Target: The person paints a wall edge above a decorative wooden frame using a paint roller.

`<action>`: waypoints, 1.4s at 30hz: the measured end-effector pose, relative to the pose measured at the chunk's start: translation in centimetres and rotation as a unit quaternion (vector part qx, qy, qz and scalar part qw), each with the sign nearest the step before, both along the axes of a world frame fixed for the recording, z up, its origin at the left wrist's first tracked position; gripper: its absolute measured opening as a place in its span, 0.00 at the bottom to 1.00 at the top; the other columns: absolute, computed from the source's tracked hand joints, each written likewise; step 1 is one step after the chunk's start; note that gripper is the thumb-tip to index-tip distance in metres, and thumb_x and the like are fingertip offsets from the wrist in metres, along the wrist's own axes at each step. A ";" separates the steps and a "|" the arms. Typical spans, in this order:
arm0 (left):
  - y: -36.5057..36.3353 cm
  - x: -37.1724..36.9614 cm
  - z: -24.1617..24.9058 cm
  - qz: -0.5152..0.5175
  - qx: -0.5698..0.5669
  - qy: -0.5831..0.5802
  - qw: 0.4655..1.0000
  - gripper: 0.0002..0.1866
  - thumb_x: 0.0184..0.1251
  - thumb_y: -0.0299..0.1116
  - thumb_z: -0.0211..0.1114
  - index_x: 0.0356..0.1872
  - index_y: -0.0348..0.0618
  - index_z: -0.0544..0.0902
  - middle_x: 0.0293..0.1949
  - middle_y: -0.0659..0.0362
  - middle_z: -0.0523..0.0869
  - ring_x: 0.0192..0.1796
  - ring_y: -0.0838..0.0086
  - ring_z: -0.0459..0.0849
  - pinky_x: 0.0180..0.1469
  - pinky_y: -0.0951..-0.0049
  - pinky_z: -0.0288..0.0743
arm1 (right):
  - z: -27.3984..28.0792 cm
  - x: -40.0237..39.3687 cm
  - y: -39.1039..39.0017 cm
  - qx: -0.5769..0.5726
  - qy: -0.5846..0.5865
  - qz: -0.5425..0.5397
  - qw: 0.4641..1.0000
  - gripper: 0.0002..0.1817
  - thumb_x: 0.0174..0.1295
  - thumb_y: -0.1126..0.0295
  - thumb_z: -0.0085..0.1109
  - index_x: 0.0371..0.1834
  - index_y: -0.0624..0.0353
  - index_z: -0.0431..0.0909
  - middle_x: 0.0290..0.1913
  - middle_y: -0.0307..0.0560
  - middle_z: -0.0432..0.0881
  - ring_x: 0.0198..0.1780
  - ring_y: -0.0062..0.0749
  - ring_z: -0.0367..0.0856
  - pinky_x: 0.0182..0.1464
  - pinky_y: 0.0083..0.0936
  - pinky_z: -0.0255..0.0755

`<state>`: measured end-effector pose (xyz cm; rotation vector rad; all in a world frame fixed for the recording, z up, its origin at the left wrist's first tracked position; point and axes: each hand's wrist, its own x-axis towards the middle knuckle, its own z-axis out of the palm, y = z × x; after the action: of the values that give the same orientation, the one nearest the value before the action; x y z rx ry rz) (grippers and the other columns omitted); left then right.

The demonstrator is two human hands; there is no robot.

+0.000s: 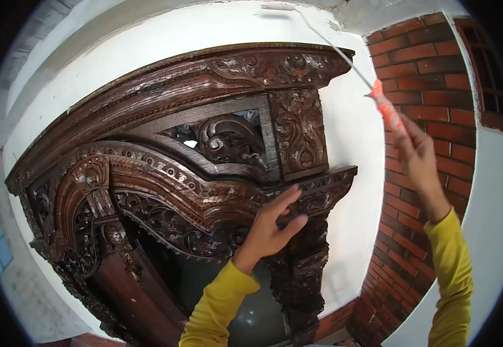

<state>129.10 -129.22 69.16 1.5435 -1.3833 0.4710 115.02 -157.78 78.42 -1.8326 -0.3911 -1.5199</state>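
My right hand (419, 155) is raised at the upper right, its fingers wrapped round the orange handle of a paint roller (388, 110). The thin metal rod runs up and left to a small roller head (278, 8), which is high at the white wall (176, 40) and throws a shadow there. Lower and further left, my left hand (271, 226) is open, thumb and fingers apart, with nothing in it. It overlaps the carved dark wooden door frame (297, 136) in this view, close to its right-hand ledge.
A red brick wall section (419, 115) stands to the right, beside a white wall strip (488, 185). The carved frame fills the middle, with a brown door panel (127, 289) below its arch. Overhead, a pale ceiling edge (60, 55) curves at the upper left.
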 end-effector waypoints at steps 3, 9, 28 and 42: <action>-1.7 -1.4 4.3 -0.105 -0.041 0.101 0.989 0.27 0.72 0.39 0.59 0.67 0.35 0.69 0.65 0.50 0.74 0.62 0.65 0.77 0.58 0.66 0.73 | -2.0 2.2 5.4 -0.019 -0.035 -0.016 0.999 0.23 0.71 0.65 0.52 0.63 0.71 0.71 0.35 0.41 0.81 0.34 0.20 0.76 0.35 0.21 0.72; -2.8 -4.5 12.3 -0.213 -0.168 0.232 0.934 0.20 0.76 0.43 0.50 0.50 0.32 0.76 0.50 0.50 0.82 0.50 0.66 0.84 0.46 0.69 0.80 | -1.4 4.5 15.5 -0.093 -0.132 0.031 0.986 0.25 0.63 0.77 0.49 0.63 0.78 0.64 0.45 0.68 0.79 0.46 0.62 0.80 0.52 0.43 0.74; 13.0 -7.3 17.3 -0.119 -0.269 0.155 0.943 0.16 0.77 0.36 0.46 0.51 0.29 0.70 0.30 0.60 0.75 0.16 0.83 0.67 0.14 0.83 0.65 | -10.2 -2.3 17.4 -0.157 0.069 0.220 0.960 0.42 0.56 0.79 0.63 0.74 0.69 0.51 0.56 0.60 0.69 0.38 0.32 0.77 0.33 0.22 0.75; 19.9 -3.3 24.8 -0.185 -0.192 0.150 0.952 0.17 0.78 0.34 0.44 0.50 0.25 0.69 0.31 0.56 0.74 0.18 0.80 0.69 0.15 0.81 0.67 | -21.0 -0.8 13.5 -0.034 0.202 0.183 0.962 0.37 0.59 0.74 0.64 0.71 0.68 0.59 0.53 0.59 0.71 0.32 0.26 0.82 0.27 0.16 0.73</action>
<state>125.76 -109.34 93.99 0.9655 -1.2186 0.2402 114.26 -144.30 57.43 -1.9361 -0.5501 -0.8698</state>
